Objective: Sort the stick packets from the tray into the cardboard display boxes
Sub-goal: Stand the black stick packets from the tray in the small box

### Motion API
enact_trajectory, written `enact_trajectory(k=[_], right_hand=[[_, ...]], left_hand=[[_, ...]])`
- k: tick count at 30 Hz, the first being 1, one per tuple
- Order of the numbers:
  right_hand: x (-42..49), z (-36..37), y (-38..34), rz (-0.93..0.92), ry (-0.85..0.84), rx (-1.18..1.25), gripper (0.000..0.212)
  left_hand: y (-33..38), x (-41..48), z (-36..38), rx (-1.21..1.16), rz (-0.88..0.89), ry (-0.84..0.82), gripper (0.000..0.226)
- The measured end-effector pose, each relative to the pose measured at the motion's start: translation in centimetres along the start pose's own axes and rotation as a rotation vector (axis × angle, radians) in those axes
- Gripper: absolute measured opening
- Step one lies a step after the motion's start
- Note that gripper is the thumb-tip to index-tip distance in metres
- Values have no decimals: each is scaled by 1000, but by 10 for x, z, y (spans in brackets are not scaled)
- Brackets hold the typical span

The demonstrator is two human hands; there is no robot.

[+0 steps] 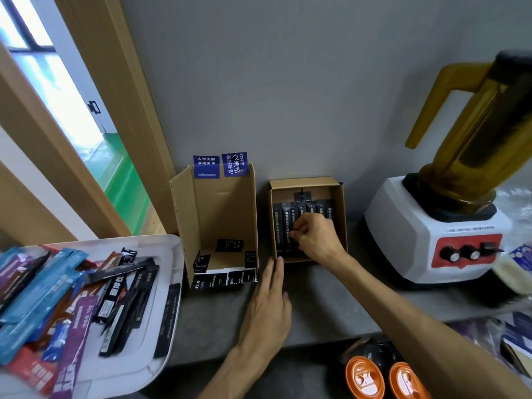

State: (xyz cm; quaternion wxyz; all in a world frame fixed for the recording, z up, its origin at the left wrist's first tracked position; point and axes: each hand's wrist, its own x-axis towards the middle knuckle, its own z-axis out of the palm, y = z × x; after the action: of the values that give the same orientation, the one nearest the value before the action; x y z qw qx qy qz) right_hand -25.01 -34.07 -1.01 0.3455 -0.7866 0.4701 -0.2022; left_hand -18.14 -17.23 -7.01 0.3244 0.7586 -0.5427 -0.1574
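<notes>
Plain matt brown cardboard boxes (218, 214), glossy foil-looking packets (51, 283) in a smooth white plastic tray (172, 254), and a dull grey counter (316, 306).

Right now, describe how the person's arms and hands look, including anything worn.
The left hand and right hand are bare: no gloves, rings or watch show. The left forearm and right forearm are uncovered, with no sleeve in view.

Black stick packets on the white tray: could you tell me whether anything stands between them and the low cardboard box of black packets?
Yes: the tall open cardboard box stands between the white tray and the low cardboard box; the left hand lies flat by its front corner.
</notes>
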Motion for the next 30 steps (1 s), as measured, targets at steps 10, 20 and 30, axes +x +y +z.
enact_trajectory(k=[10,20,30], right_hand=[[-38,-9,-19,-46,48,43,8],[-123,33,-79,-142,-145,140,9],[-141,77,-96,-193,-234,59,13]], left_hand=[[2,-45,-41,-76,11,-99,54],[-76,-89,-158,231,-434,115,10],[-77,-77,-152,244,-477,47,19]])
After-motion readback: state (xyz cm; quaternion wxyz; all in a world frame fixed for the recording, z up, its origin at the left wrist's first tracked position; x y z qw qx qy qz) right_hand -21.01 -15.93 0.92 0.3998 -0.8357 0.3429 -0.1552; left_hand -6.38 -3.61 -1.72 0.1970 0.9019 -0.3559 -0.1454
